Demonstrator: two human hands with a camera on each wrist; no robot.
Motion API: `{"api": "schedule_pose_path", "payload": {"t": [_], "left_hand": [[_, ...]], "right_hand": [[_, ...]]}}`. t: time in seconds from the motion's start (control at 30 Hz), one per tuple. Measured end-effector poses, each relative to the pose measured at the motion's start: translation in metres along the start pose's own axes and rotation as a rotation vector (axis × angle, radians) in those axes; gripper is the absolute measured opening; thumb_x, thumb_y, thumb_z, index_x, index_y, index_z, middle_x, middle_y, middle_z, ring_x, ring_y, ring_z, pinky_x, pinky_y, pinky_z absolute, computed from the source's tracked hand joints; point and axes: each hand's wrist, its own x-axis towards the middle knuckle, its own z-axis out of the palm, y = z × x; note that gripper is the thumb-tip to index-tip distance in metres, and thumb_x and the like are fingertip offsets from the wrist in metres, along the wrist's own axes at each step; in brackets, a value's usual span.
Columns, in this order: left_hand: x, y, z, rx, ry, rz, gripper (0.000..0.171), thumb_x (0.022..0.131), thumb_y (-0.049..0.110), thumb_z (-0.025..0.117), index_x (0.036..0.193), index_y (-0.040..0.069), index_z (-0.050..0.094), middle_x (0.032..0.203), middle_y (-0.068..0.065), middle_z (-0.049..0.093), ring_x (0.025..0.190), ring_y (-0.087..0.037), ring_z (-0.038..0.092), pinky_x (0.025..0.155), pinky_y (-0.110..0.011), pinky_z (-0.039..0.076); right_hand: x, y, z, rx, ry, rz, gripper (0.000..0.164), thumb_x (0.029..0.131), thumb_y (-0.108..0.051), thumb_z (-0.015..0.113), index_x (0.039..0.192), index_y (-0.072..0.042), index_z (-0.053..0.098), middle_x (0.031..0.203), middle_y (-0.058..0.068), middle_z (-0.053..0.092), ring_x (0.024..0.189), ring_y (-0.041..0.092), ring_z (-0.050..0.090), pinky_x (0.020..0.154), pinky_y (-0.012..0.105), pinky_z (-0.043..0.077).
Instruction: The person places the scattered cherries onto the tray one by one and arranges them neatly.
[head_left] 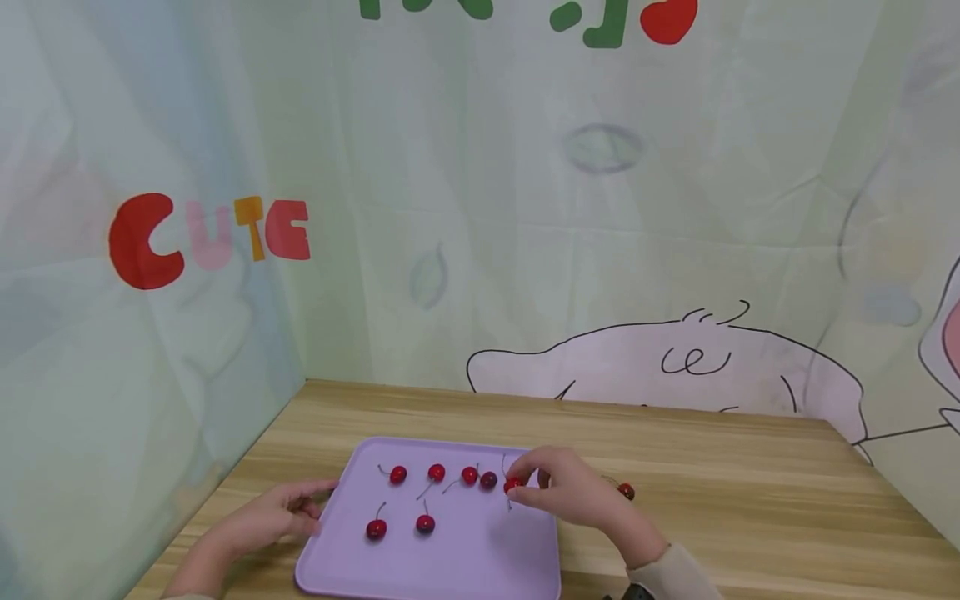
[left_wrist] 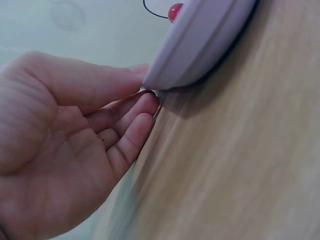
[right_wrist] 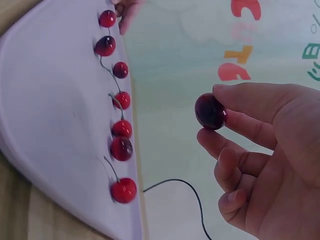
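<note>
My right hand [head_left: 570, 492] is over the far right corner of the lilac tray [head_left: 465, 567]. Between its thumb and fingertips it pinches a dark red cherry [right_wrist: 210, 111], with the other fingers loosely bent. Several stemmed cherries lie on the tray, among them one at the front left [head_left: 377, 529], another beside it [head_left: 425, 524], and a back row starting with a cherry [head_left: 398, 474] at the left. My left hand [head_left: 270, 517] grips the tray's left edge, its thumb against the rim [left_wrist: 160, 75] and its fingers bent close below.
One more cherry [head_left: 626, 491] lies on the wooden table [head_left: 720, 517], right of the tray and partly behind my right hand. Printed cloth [head_left: 480, 250] stands behind the table and along its left side.
</note>
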Motion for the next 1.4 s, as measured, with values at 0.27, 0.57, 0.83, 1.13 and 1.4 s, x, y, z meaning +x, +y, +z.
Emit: {"api": "schedule_pose_path", "payload": {"t": [0.27, 0.57, 0.83, 1.13, 1.4], "left_hand": [[0.002, -0.001, 0.0, 0.0, 0.001, -0.008, 0.066, 0.082, 0.003, 0.066, 0.14, -0.011, 0.038, 0.11, -0.014, 0.056, 0.095, -0.026, 0.049, 0.077, -0.036, 0.046], [0.002, 0.003, 0.001, 0.003, 0.006, -0.028, 0.066, 0.082, 0.003, 0.066, 0.141, -0.01, 0.039, 0.117, -0.016, 0.055, 0.095, -0.026, 0.049, 0.077, -0.036, 0.045], [0.002, -0.001, 0.0, 0.009, 0.001, -0.003, 0.066, 0.082, 0.003, 0.066, 0.14, -0.011, 0.038, 0.115, -0.016, 0.055, 0.094, -0.025, 0.049, 0.076, -0.035, 0.045], [0.002, -0.001, -0.001, -0.002, -0.019, 0.014, 0.066, 0.082, 0.002, 0.064, 0.14, -0.013, 0.036, 0.109, -0.015, 0.056, 0.093, -0.025, 0.049, 0.074, -0.03, 0.046], [0.002, -0.002, -0.001, -0.007, -0.018, 0.006, 0.067, 0.082, 0.003, 0.065, 0.141, -0.012, 0.035, 0.11, -0.014, 0.055, 0.093, -0.025, 0.048, 0.073, -0.031, 0.046]], "right_hand": [[0.014, -0.001, 0.022, 0.035, -0.018, -0.009, 0.015, 0.087, -0.025, 0.071, 0.097, -0.014, 0.073, 0.091, -0.009, 0.067, 0.071, 0.005, 0.05, 0.064, 0.023, 0.044], [0.021, -0.001, 0.04, 0.087, -0.019, -0.001, 0.009, 0.086, -0.022, 0.072, 0.093, -0.016, 0.073, 0.084, -0.012, 0.065, 0.067, 0.005, 0.05, 0.061, 0.021, 0.044], [0.026, 0.001, 0.054, 0.096, -0.042, 0.031, 0.01, 0.082, -0.017, 0.075, 0.091, -0.013, 0.072, 0.079, -0.011, 0.063, 0.064, 0.002, 0.048, 0.06, 0.021, 0.042], [0.028, 0.005, 0.064, 0.124, -0.082, 0.056, 0.009, 0.083, -0.015, 0.073, 0.092, -0.012, 0.072, 0.076, -0.014, 0.059, 0.066, 0.002, 0.049, 0.062, 0.021, 0.043], [0.027, 0.005, 0.069, 0.158, -0.084, 0.123, 0.009, 0.081, -0.015, 0.075, 0.09, -0.014, 0.073, 0.075, -0.011, 0.06, 0.065, 0.004, 0.05, 0.062, 0.02, 0.044]]}}
